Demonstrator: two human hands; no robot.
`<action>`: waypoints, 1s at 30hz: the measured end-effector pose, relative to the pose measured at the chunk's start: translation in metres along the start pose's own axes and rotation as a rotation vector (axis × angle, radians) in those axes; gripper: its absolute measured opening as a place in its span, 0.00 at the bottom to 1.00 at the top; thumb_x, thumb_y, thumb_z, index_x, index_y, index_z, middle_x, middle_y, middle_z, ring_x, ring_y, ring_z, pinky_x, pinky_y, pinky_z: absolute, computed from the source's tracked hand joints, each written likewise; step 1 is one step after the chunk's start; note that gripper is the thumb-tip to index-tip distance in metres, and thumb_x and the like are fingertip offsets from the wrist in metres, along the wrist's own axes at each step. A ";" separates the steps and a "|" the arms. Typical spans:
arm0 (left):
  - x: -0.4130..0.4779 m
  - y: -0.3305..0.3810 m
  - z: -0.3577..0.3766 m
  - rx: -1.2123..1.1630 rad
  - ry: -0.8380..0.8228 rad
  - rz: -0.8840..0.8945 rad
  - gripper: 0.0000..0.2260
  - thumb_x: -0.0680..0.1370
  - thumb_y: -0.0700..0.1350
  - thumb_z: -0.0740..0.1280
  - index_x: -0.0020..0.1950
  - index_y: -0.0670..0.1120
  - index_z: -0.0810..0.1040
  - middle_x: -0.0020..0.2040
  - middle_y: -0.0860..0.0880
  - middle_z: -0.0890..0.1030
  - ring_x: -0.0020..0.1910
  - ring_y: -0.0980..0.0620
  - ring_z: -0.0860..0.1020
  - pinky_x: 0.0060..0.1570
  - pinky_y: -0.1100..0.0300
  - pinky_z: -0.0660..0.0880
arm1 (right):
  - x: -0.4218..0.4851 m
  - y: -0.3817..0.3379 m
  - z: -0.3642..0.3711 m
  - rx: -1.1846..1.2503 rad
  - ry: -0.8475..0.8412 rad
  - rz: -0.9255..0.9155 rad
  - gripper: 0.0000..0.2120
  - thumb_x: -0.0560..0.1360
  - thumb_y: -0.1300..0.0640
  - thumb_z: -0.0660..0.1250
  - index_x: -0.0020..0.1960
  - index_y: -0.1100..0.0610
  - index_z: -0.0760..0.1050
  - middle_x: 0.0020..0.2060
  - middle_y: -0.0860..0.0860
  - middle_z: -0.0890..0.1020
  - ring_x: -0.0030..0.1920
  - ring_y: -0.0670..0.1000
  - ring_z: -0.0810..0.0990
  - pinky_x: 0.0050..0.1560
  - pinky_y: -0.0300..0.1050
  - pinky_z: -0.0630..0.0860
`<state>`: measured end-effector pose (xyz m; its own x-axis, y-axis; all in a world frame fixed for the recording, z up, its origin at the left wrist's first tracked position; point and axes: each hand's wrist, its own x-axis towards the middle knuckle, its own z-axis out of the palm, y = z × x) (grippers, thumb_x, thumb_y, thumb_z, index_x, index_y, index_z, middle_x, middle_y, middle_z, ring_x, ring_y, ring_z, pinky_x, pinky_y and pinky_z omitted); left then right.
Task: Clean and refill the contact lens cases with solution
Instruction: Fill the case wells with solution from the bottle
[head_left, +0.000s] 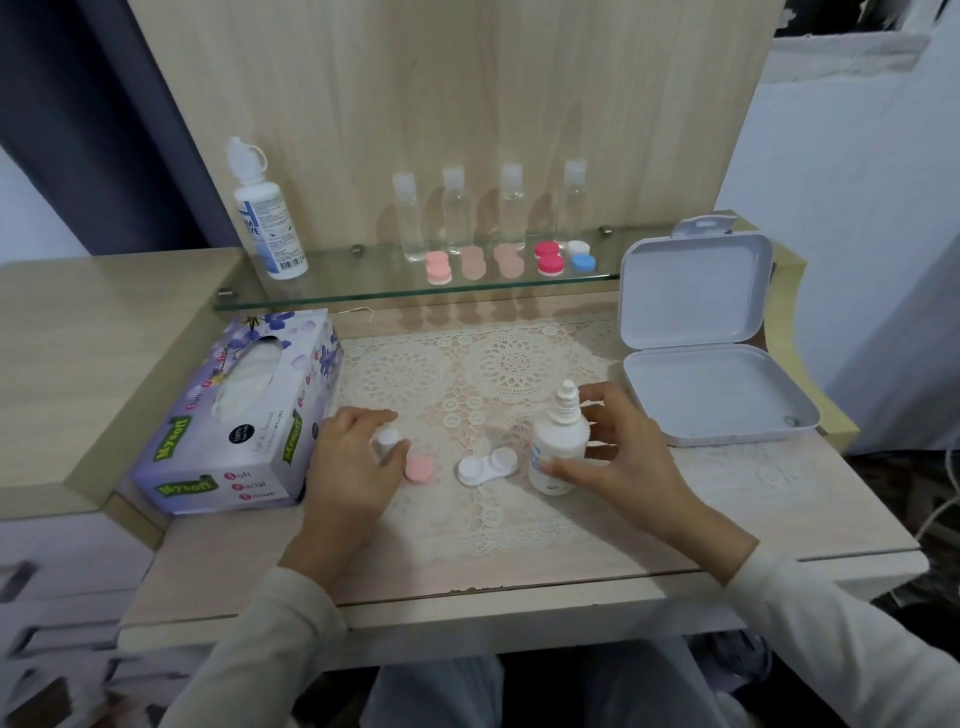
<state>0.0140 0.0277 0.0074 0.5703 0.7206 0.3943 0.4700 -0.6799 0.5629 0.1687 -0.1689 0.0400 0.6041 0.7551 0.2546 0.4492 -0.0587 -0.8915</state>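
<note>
Nearest, your right hand (623, 460) grips the small solution bottle (560, 441) upright, just right of the open white lens case (487, 465). Left of that case lies a pink cap (420, 469). Beside it your left hand (348, 462) seems to pinch a small white cap (387, 439), though blur softens it. Further left sits the tissue box (234, 415). Behind the case, the glass shelf (363, 291) carries spare lens cases (549, 257).

White lens case (487, 465), pink cap (420, 469), purple floral tissue box (236, 415).
</note>
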 end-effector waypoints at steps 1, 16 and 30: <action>0.001 -0.001 0.000 -0.011 -0.017 -0.032 0.11 0.70 0.38 0.72 0.51 0.39 0.80 0.48 0.41 0.79 0.45 0.46 0.75 0.46 0.60 0.67 | -0.002 0.002 0.003 0.022 0.019 -0.005 0.25 0.62 0.62 0.78 0.49 0.45 0.67 0.46 0.44 0.79 0.45 0.40 0.79 0.42 0.31 0.76; 0.024 0.142 -0.025 -0.505 -0.234 0.326 0.12 0.66 0.39 0.75 0.48 0.44 0.83 0.40 0.56 0.80 0.39 0.58 0.78 0.41 0.72 0.74 | -0.010 0.010 0.013 0.105 0.143 -0.051 0.21 0.62 0.61 0.78 0.49 0.46 0.73 0.44 0.42 0.80 0.47 0.41 0.79 0.46 0.32 0.75; 0.029 0.134 -0.025 -0.399 -0.630 0.328 0.21 0.72 0.39 0.70 0.59 0.60 0.74 0.54 0.62 0.78 0.55 0.65 0.75 0.55 0.72 0.71 | -0.010 0.008 0.012 0.133 0.124 -0.044 0.20 0.64 0.63 0.76 0.47 0.47 0.72 0.42 0.40 0.80 0.45 0.39 0.79 0.44 0.28 0.73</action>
<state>0.0762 -0.0395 0.1126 0.9651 0.2008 0.1679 0.0058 -0.6578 0.7532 0.1582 -0.1691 0.0255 0.6661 0.6681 0.3316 0.3912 0.0656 -0.9180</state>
